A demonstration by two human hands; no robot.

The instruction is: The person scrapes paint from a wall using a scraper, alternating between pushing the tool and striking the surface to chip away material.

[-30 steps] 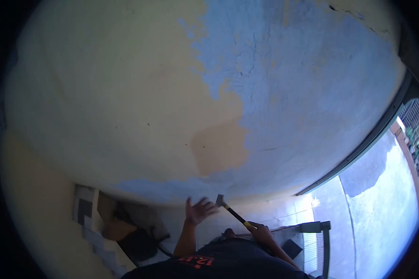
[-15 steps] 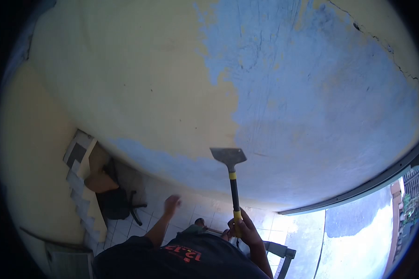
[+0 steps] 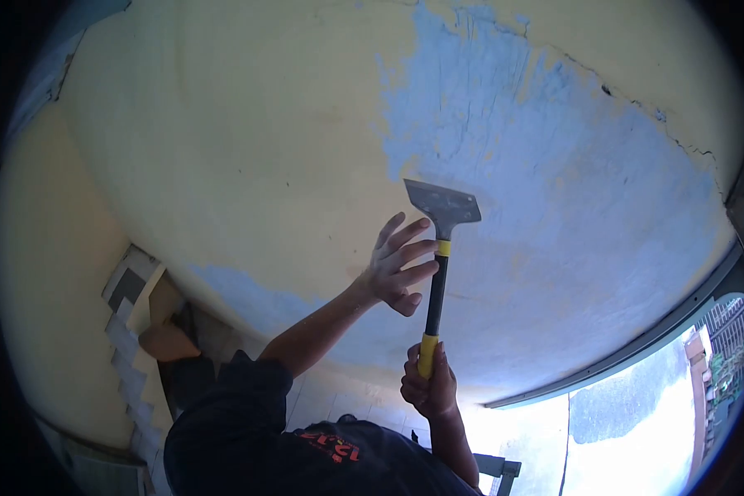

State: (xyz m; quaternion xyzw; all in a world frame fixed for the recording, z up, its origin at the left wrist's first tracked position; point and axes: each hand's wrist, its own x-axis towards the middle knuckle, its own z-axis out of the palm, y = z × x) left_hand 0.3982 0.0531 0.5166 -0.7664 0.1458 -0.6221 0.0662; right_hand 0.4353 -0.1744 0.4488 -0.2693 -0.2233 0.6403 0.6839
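My right hand (image 3: 430,380) is wrapped round the lower yellow grip of a long-handled scraper (image 3: 440,285). The scraper stands upright, its wide grey blade pointing up in front of the wall (image 3: 306,149). Beside the upper part of the handle is my left hand (image 3: 401,264), its fingers spread, with the fingertips close to the yellow collar; whether they touch it I cannot tell. Behind the blade, the wall's cream paint meets a rough-edged light blue area (image 3: 537,182).
At the lower left are a brown chair (image 3: 170,341) and a stepped white edge (image 3: 132,372). A dark crack (image 3: 606,89) runs across the upper right wall. Metal framing (image 3: 504,469) stands at the lower right, near a bright opening with a fence and plants.
My left hand has risen from low on the left to beside the scraper's handle, fingers now spread. My right hand has lifted the scraper higher and slightly right. The view has shifted a little.
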